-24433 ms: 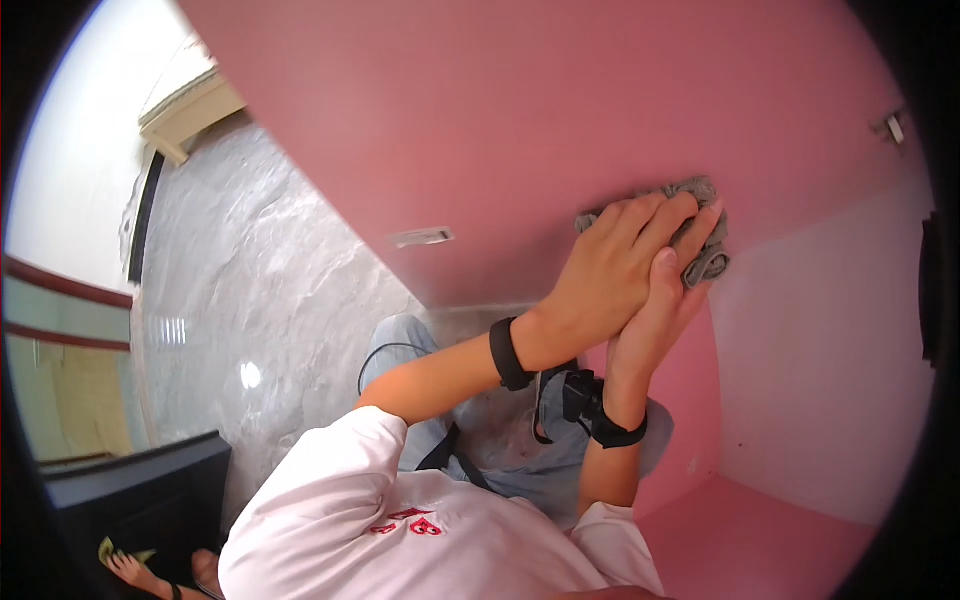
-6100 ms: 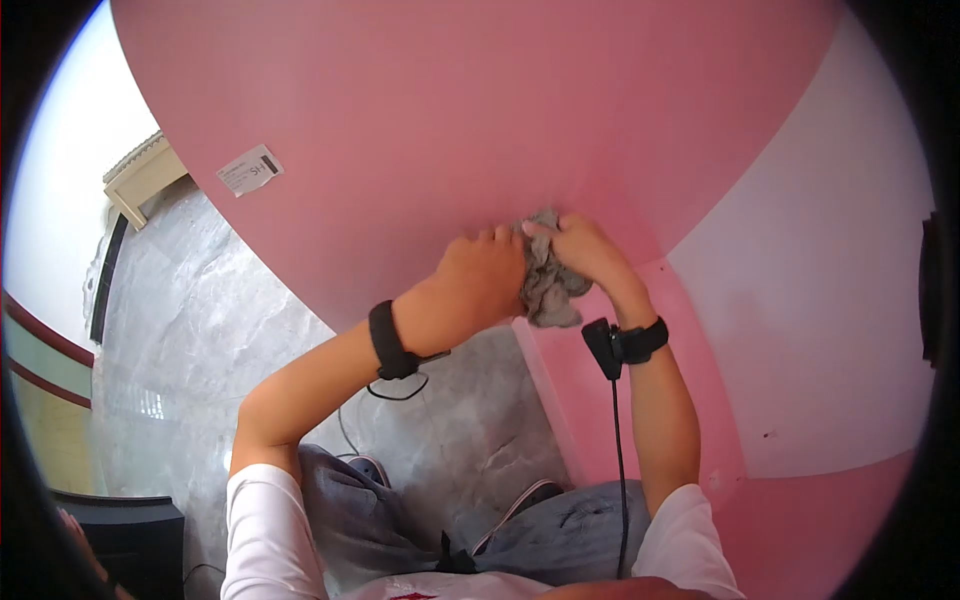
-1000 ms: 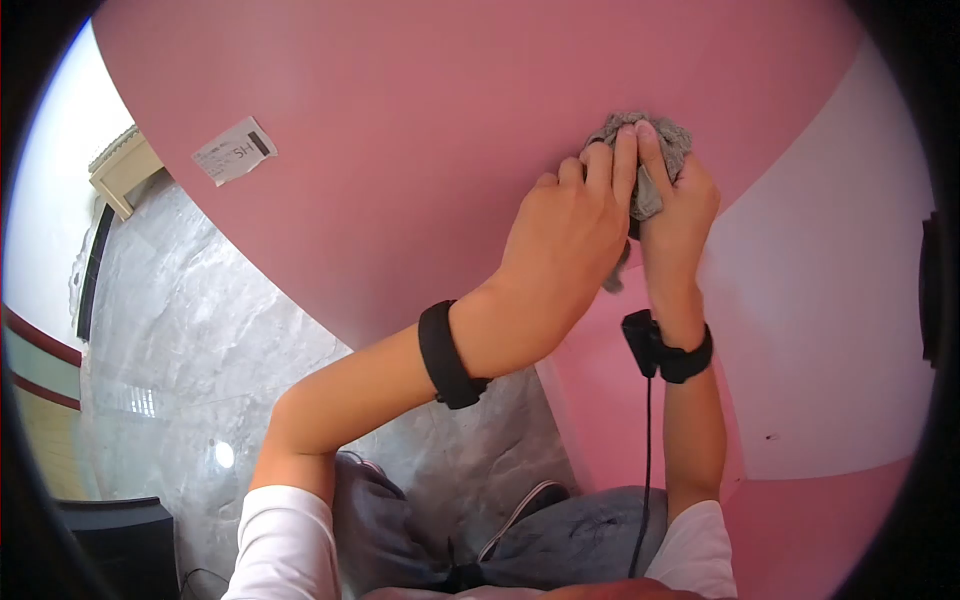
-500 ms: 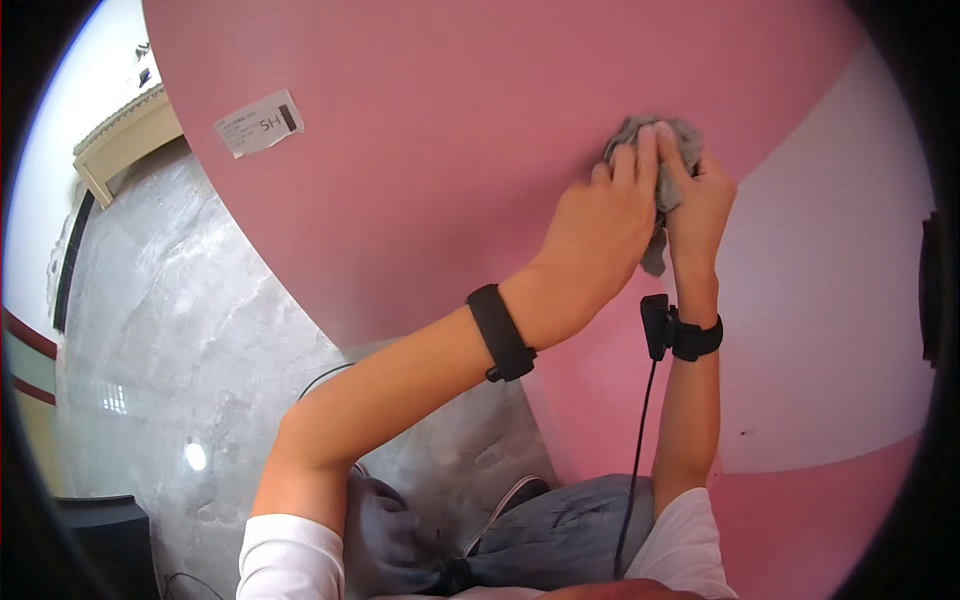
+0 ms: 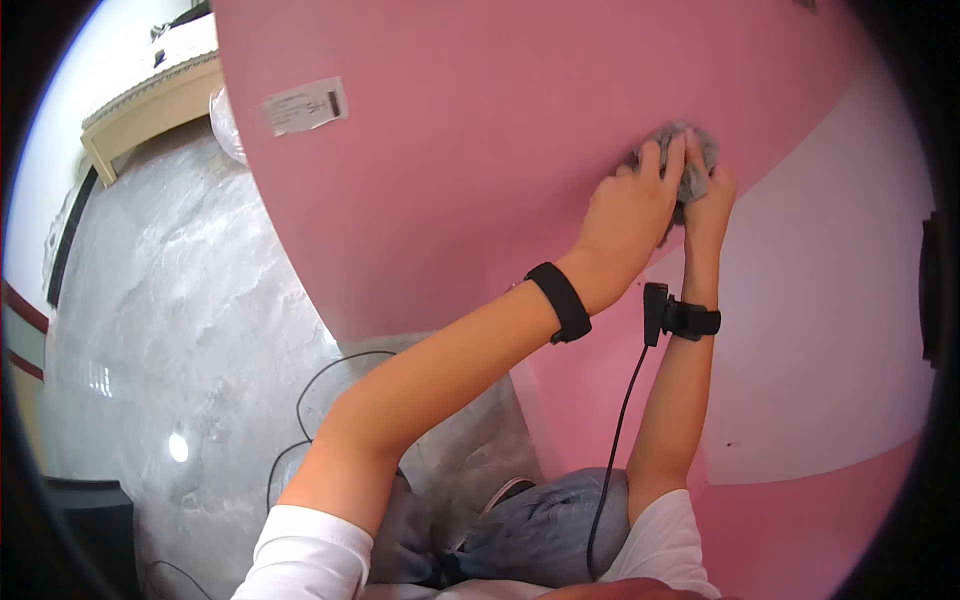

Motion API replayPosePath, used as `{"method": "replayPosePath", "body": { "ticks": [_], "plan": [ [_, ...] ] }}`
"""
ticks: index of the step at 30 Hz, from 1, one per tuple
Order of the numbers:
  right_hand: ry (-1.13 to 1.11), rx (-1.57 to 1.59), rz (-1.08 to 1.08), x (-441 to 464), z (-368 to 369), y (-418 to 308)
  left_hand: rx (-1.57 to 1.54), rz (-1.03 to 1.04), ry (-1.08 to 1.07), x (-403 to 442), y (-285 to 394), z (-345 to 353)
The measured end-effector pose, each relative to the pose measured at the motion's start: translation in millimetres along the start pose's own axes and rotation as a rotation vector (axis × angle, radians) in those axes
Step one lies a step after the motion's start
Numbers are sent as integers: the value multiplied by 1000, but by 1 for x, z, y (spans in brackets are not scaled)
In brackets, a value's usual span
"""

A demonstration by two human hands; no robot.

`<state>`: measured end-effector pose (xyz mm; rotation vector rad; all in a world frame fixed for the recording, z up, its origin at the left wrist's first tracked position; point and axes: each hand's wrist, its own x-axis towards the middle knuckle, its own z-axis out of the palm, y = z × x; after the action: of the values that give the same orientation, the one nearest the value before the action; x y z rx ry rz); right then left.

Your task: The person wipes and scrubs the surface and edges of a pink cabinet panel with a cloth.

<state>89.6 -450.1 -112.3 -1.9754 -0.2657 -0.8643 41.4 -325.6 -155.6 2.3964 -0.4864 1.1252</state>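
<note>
A crumpled grey cloth [image 5: 692, 180] is bunched between my two hands against a large pink panel [image 5: 450, 120]. My left hand [image 5: 635, 215] comes from the left, its fingers curled over the cloth. From below, my right hand [image 5: 712, 205] grips the cloth's right side; its palm side is partly hidden. Each wrist wears a black strap, and a small black device [image 5: 654, 312] with a cable sits by the right one. A printed white label [image 5: 305, 106] is stuck on the panel's upper left.
Grey marble-look floor [image 5: 170, 290] spreads on the left. Beyond it stands a cream wooden bed or bench frame [image 5: 150, 110]. A black box-like object [image 5: 95, 520] is at lower left. Black cable [image 5: 300, 400] loops over the floor near my left elbow. A whitish-pink surface [image 5: 810, 310] adjoins on the right.
Both hands have shifted slightly right with the cloth, staying pressed together on it. The view has turned a little, so the label appears farther right and more of the room's left side shows.
</note>
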Motion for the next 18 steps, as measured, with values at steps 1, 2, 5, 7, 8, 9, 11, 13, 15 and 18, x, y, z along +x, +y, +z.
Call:
{"method": "replayPosePath", "body": {
  "ticks": [1,2,5,7,8,9,11,13,15,18],
  "plan": [
    [-35,-167,-23,2,-6,10,-8,-9,14,-2,-3,4],
    [-36,-181,-30,3,-13,29,-93,-23,-120,-7,-6,14],
    [-171,-230,188,2,-27,61,-251,16,-265,-28,-13,31],
    [-131,-129,200,-7,-19,39,-308,62,-277,-27,-23,25],
    [-135,-130,199,-7,-13,28,-258,59,-197,-24,-23,11],
    [-105,-72,168,-7,-13,13,-209,59,-115,-21,-18,-5],
    [-75,-15,141,-6,-4,-21,-91,65,-118,-13,-17,-43],
    [26,118,-29,-18,2,-47,35,91,-129,-9,-7,-75],
    [6,74,-64,-20,8,-58,191,41,-249,-4,-5,-103],
    [9,-75,-117,-25,20,-76,275,18,-80,-9,-9,-98]
  ]
}}
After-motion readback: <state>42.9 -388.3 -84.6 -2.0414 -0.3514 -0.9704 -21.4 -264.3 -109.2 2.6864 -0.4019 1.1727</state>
